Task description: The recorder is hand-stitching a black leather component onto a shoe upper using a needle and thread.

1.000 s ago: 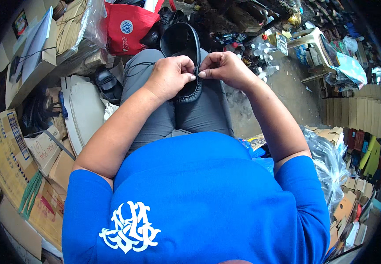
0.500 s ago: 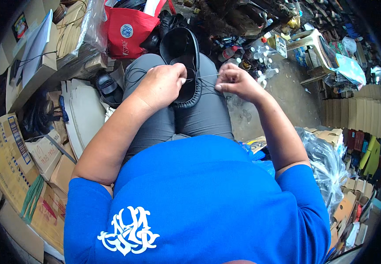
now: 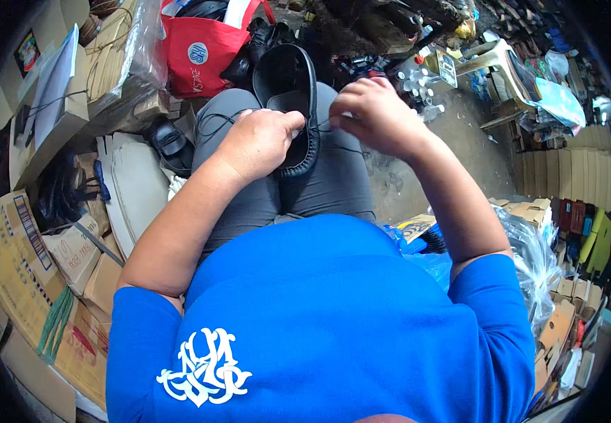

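A black shoe (image 3: 307,151) rests across my thighs, its opening facing up and stitches showing along its edge. My left hand (image 3: 267,139) is closed in a pinch over the shoe's opening, thumb and forefinger together; what they hold is too small to make out. To the right of the shoe, my right hand (image 3: 379,116) is raised with its fingers curled inward, slightly blurred, and whatever is in them is hidden. Loops of dark thread (image 3: 214,125) lie over my left thigh.
Left of my legs are another black shoe (image 3: 171,144) and cardboard boxes (image 3: 20,261). A red bag (image 3: 203,56) stands beyond my knees. Plastic bottles (image 3: 418,88) and a pale plastic chair (image 3: 506,67) are at the far right. Clear plastic wrapping (image 3: 531,261) lies by my right elbow.
A thin straight line, thread or needle, stretched from the shoe to my right hand before; it no longer shows. My right hand has turned and moved slightly up. The left stays at the shoe.
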A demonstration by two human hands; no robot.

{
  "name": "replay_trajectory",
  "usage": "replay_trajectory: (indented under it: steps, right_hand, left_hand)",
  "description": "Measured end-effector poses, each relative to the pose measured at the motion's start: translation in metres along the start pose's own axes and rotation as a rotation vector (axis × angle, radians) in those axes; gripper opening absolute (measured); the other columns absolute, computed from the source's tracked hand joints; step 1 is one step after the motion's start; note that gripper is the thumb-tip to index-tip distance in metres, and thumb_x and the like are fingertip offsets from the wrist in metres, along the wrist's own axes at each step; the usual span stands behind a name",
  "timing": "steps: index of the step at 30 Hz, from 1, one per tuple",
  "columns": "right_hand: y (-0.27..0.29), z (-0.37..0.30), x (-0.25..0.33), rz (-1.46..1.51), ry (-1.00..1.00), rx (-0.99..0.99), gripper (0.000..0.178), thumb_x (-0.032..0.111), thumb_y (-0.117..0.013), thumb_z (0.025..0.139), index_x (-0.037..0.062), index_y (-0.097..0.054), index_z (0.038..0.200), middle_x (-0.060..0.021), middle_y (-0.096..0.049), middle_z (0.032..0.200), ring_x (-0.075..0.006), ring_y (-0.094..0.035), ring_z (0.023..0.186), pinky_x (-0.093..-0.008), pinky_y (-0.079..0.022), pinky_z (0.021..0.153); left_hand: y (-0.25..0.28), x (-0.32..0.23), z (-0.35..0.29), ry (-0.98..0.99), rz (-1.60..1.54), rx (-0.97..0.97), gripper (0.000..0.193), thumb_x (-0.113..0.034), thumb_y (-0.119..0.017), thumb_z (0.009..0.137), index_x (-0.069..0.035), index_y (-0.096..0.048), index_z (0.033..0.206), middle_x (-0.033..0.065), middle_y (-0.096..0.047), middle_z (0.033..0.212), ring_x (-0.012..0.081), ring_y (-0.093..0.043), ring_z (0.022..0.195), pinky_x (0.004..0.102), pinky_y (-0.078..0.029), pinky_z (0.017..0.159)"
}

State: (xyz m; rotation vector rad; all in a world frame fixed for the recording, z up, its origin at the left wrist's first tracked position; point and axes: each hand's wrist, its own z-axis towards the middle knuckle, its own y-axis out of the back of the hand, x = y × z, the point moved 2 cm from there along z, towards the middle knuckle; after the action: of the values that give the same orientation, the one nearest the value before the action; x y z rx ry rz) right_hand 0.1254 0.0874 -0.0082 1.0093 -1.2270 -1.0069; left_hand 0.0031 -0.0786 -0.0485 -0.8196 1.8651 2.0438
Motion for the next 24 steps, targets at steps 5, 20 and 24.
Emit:
replay_trajectory:
  steps: [5, 20, 24]
  right_hand:
    - [-0.018, 0.012, 0.014, -0.235, 0.103, 0.147, 0.007, 0.018, -0.058, 0.080, 0.0174, -0.061, 0.087, -0.0020, -0.063, 0.073, -0.0218, -0.062, 0.086, -0.0380, -0.040, 0.081]
    - [-0.007, -0.040, -0.054, 0.584, -0.425, -0.010, 0.012, 0.018, -0.070, 0.081, 0.0084, -0.065, 0.084, -0.0031, -0.065, 0.079, -0.0180, -0.059, 0.074, -0.0320, -0.046, 0.077]
    - [-0.013, -0.008, -0.030, 1.440, -0.479, -0.321, 0.023, 0.024, -0.068, 0.088, 0.0023, -0.066, 0.095, -0.0048, -0.066, 0.090, -0.0139, -0.062, 0.082, -0.0297, -0.049, 0.080]
  left_hand:
    - [-0.003, 0.003, -0.002, -0.081, 0.046, -0.039, 0.011, -0.010, -0.053, 0.084, -0.009, -0.057, 0.094, 0.0142, -0.063, 0.083, 0.0336, -0.061, 0.086, 0.0445, -0.045, 0.074]
    - [0.038, 0.032, -0.081, -0.031, 0.043, -0.247, 0.011, 0.001, -0.062, 0.079, -0.005, -0.061, 0.088, 0.0074, -0.063, 0.084, 0.0239, -0.059, 0.078, 0.0334, -0.044, 0.075]
    - [0.050, 0.007, -0.044, -0.016, -0.668, -0.337, 0.003, -0.005, -0.064, 0.086, -0.003, -0.062, 0.087, 0.0052, -0.064, 0.086, 0.0157, -0.060, 0.084, 0.0279, -0.046, 0.079]
